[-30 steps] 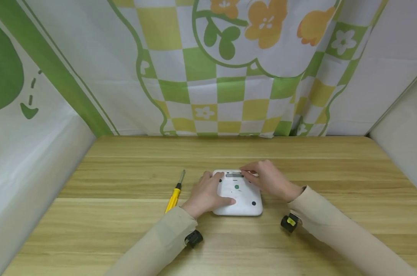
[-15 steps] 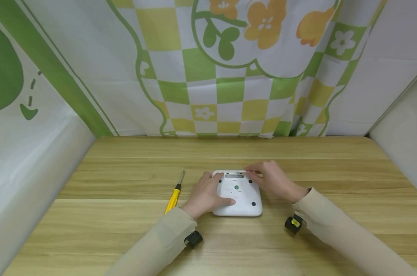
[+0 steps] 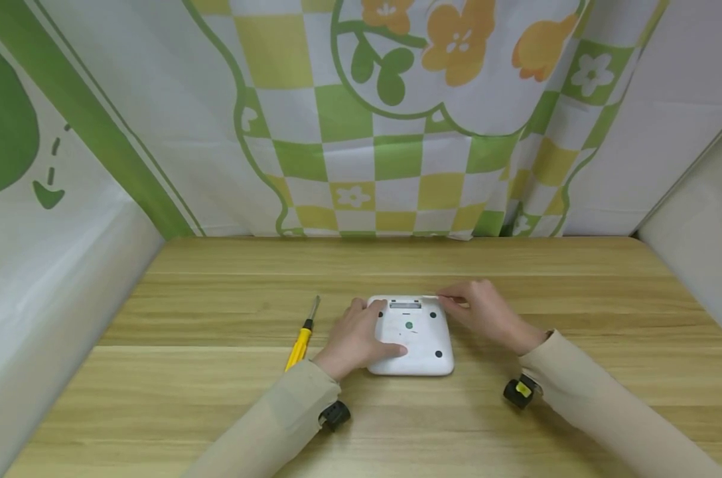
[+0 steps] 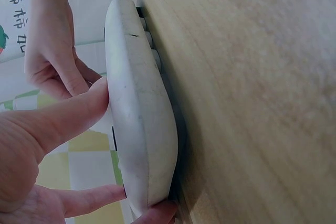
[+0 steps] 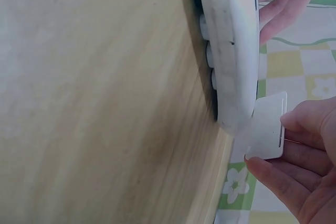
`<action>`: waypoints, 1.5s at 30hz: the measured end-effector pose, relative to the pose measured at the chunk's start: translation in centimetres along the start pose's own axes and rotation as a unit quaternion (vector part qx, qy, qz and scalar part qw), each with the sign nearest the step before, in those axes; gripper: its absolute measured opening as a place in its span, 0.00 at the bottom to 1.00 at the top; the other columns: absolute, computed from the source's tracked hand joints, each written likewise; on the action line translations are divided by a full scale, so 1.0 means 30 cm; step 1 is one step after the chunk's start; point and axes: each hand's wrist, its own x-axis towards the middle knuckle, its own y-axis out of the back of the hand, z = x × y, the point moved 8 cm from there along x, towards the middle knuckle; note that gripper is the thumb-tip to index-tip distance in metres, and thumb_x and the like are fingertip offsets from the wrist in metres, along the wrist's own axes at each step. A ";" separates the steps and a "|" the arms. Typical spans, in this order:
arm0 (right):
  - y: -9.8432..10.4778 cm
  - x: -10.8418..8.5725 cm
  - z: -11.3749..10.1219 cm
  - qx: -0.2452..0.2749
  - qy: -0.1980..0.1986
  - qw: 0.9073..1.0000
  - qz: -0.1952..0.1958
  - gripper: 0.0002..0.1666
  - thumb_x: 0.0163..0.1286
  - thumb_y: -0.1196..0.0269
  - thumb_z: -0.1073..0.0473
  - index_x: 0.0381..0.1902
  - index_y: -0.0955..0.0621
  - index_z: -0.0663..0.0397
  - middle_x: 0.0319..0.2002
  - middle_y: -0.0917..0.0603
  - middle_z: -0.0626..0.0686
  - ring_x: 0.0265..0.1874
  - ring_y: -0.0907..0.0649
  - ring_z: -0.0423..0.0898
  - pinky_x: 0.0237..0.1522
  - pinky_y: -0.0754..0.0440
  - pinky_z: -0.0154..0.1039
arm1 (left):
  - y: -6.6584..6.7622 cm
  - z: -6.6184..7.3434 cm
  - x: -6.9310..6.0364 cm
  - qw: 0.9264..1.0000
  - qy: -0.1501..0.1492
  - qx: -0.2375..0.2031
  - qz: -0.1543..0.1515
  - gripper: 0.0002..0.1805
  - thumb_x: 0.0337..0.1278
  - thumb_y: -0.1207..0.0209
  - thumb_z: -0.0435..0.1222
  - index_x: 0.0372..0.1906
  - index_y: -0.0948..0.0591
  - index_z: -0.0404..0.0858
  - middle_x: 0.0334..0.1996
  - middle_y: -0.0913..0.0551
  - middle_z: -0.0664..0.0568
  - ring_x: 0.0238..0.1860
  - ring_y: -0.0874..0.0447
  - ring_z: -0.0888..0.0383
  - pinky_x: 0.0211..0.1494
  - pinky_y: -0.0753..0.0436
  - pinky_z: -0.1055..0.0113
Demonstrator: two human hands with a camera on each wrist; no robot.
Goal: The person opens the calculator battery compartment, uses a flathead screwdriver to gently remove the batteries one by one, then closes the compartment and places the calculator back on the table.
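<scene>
A white calculator [image 3: 421,342] lies face down on the table, its keys [image 4: 149,40] showing underneath in the left wrist view. Near its far edge the battery compartment [image 3: 405,306] is uncovered. My left hand [image 3: 355,340] grips the calculator from the left, thumb on its back and fingers at the far left corner. At the far right corner, my right hand [image 3: 486,313] pinches a small white battery cover [image 5: 269,127] between thumb and fingers. Whether the cover touches the calculator, I cannot tell.
A yellow-handled screwdriver [image 3: 299,345] lies left of my left hand, its metal tip pointing away. Behind the wooden table [image 3: 217,392] hangs a green, yellow and white checked curtain [image 3: 397,159].
My right hand has moved rightward from above the battery compartment to the calculator's far right corner, bringing the battery cover with it. The left hand and the screwdriver stay in place.
</scene>
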 end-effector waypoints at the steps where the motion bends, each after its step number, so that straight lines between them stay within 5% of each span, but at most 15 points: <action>1: 0.001 -0.002 0.003 0.000 -0.001 1.000 0.000 0.09 0.64 0.37 0.67 0.41 0.14 0.64 0.38 0.12 0.59 0.37 0.13 0.50 0.42 0.16 0.43 | 0.000 0.000 0.000 1.000 0.000 -0.001 0.000 0.45 0.42 0.27 0.49 0.67 0.32 0.37 0.53 0.30 0.39 0.45 0.30 0.49 0.51 0.28 0.55; 45: 0.055 -0.072 0.098 -0.046 -0.026 0.999 0.001 0.08 0.64 0.38 0.68 0.38 0.14 0.67 0.35 0.13 0.62 0.33 0.13 0.52 0.34 0.15 0.43 | 0.001 0.000 0.000 1.000 -0.005 -0.006 0.008 0.46 0.41 0.27 0.48 0.67 0.32 0.37 0.56 0.30 0.37 0.47 0.29 0.47 0.53 0.28 0.53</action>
